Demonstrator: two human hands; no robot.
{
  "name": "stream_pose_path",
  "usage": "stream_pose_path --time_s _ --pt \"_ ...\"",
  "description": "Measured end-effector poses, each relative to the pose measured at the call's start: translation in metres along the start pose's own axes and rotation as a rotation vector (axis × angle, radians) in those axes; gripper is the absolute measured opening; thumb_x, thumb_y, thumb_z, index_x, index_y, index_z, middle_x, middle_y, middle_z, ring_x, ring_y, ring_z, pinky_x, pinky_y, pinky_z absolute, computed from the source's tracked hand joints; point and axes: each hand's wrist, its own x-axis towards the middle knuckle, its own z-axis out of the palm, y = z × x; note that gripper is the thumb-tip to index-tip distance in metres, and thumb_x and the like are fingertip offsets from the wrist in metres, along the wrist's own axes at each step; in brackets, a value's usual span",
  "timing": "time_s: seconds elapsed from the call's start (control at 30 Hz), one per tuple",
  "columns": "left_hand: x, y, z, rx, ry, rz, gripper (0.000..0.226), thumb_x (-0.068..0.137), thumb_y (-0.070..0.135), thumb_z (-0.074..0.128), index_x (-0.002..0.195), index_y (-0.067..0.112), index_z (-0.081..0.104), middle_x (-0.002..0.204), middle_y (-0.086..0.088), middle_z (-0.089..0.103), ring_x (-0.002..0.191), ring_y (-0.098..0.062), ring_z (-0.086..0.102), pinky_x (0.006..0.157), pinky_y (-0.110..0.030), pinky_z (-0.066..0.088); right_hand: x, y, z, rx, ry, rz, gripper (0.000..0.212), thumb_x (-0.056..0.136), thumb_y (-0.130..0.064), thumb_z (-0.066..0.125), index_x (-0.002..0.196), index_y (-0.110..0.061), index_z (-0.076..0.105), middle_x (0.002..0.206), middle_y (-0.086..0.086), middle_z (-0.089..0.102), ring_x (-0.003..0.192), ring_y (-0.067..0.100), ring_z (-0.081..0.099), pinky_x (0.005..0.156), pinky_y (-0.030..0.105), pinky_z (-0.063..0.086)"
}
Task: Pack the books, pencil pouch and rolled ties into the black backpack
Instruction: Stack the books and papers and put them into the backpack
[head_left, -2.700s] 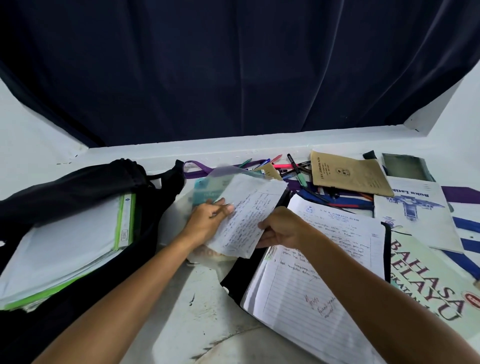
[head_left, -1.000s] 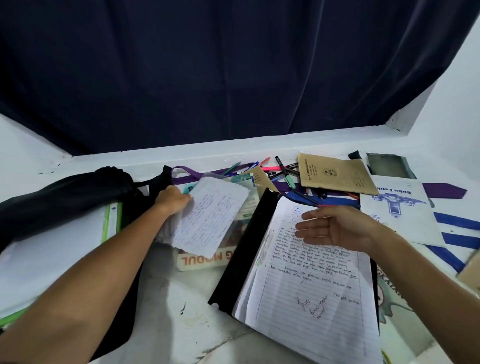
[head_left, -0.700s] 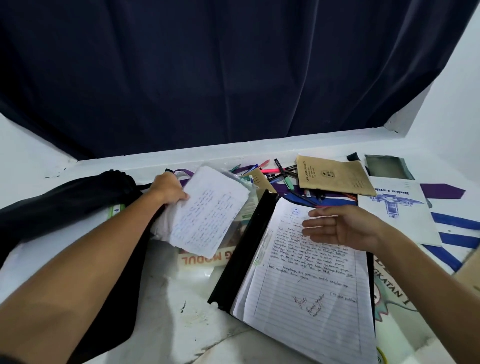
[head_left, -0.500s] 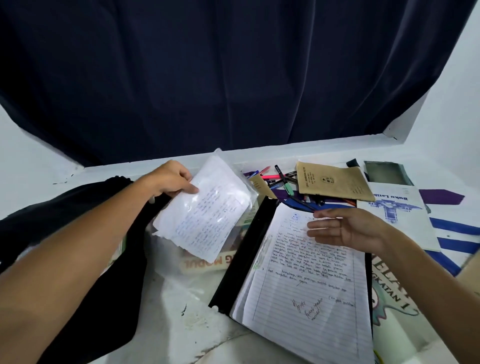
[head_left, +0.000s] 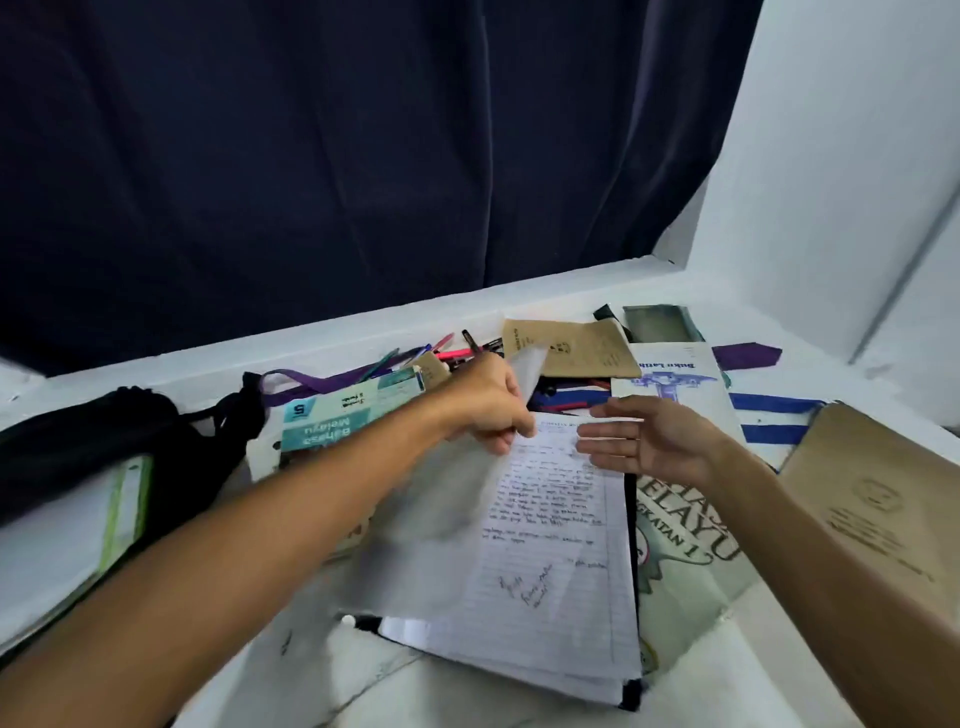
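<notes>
Risk: left hand (head_left: 488, 402) pinching blurred clear sleeve (head_left: 441, 499) over lined notes (head_left: 550, 525), right hand (head_left: 644, 441) spread empty, so loose sheets may slip or crumple.

Bare white surface (head_left: 322, 670) open along the near edge, black backpack (head_left: 171, 457) blocking the far left, lined papers (head_left: 550, 582) covering the centre, books (head_left: 691, 540) crowding the right, scattered pens (head_left: 457, 353) lining the back ledge under the dark curtain (head_left: 363, 156)
</notes>
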Motion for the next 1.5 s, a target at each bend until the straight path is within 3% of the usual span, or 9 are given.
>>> stream_pose_path --time_s 0.33,0.5,0.73,0.87,1.07,1.2,1.27,1.4,1.5 --pt "0.030 0.011 0.129 0.059 -0.096 0.013 0.006 0.078 0.001 0.070 0.073 -0.002 0.067 0.061 -0.015 0.069 0.056 -0.028 0.070 0.062 -0.037 0.062 -0.028 0.013 -0.056 0.027 0.211 0.030 0.015 0.095 -0.016 0.052 0.098 -0.004 0.059 0.109 0.025 0.069 0.097 0.037 0.068 0.086 0.045 0.054" --pt "0.038 0.004 0.136 -0.021 -0.049 0.034 0.037 0.070 0.029 0.088 0.057 0.011 0.058 0.039 0.004 0.057 0.034 -0.008 0.055 0.038 -0.015 0.042 -0.031 0.019 -0.060 -0.025 0.257 0.071 0.016 0.095 -0.015 0.053 0.101 -0.002 0.058 0.104 0.023 0.069 0.089 0.037 0.069 0.078 0.044 0.056" --pt "0.039 -0.057 0.085 0.125 0.396 0.115 0.033 0.072 0.043 0.081 0.079 0.018 0.061 0.081 0.000 0.065 0.076 -0.020 0.061 0.068 -0.032 0.052 -0.028 0.026 -0.061 -0.142 0.221 0.153 0.026 0.095 -0.016 0.055 0.111 0.005 0.057 0.114 0.029 0.065 0.095 0.041 0.068 0.081 0.047 0.056" --pt "0.029 -0.119 0.045 0.353 0.443 -0.137 0.036 0.081 0.046 0.070 0.103 0.023 0.054 0.104 -0.002 0.059 0.094 -0.024 0.056 0.079 -0.036 0.051 -0.024 0.028 -0.052 -0.199 0.186 0.186 0.026 0.096 -0.014 0.054 0.110 0.008 0.057 0.107 0.029 0.067 0.092 0.041 0.068 0.076 0.047 0.058" --pt "0.018 -0.132 0.035 -0.171 0.302 -0.281 0.025 0.081 0.033 0.075 0.083 0.009 0.067 0.073 -0.004 0.068 0.073 -0.022 0.062 0.069 -0.029 0.045 -0.010 0.033 -0.031 -0.359 0.200 0.143 0.024 0.091 -0.007 0.062 0.109 0.008 0.059 0.096 0.025 0.064 0.077 0.035 0.066 0.068 0.042 0.061" --pt "0.014 -0.122 0.032 -0.491 0.216 -0.328 0.026 0.079 0.025 0.079 0.090 0.008 0.062 0.086 -0.004 0.068 0.077 -0.013 0.059 0.059 -0.022 0.044 -0.006 0.036 -0.020 -0.299 0.169 0.071 0.018 0.085 -0.001 0.068 0.101 0.006 0.065 0.102 0.024 0.070 0.088 0.036 0.069 0.081 0.045 0.058" --pt "0.011 -0.116 0.032 -0.598 0.164 -0.300 0.016 0.082 0.014 0.076 0.089 0.010 0.063 0.085 -0.003 0.067 0.078 -0.014 0.061 0.053 -0.020 0.047 -0.008 0.035 -0.012 -0.185 0.120 0.020 0.012 0.084 0.003 0.066 0.096 0.004 0.067 0.100 0.021 0.071 0.084 0.032 0.069 0.072 0.040 0.059" --pt "-0.002 -0.115 0.019 -0.802 0.224 -0.199 0.020 0.079 0.004 0.073 0.095 0.013 0.066 0.089 -0.005 0.068 0.084 -0.019 0.062 0.071 -0.029 0.049 -0.010 0.022 0.005 -0.011 -0.013 -0.074 0.027 0.084 0.000 0.065 0.111 0.006 0.066 0.103 0.022 0.071 0.082 0.030 0.070 0.074 0.040 0.060" --pt "-0.023 -0.122 -0.001 -0.953 0.308 -0.090 0.028 0.070 0.008 0.072 0.096 0.013 0.063 0.079 -0.003 0.065 0.076 -0.019 0.060 0.070 -0.032 0.050 -0.015 0.002 0.028 -0.018 -0.126 -0.154 0.025 0.084 0.000 0.062 0.109 -0.002 0.065 0.098 0.016 0.073 0.084 0.028 0.071 0.077 0.043 0.059"
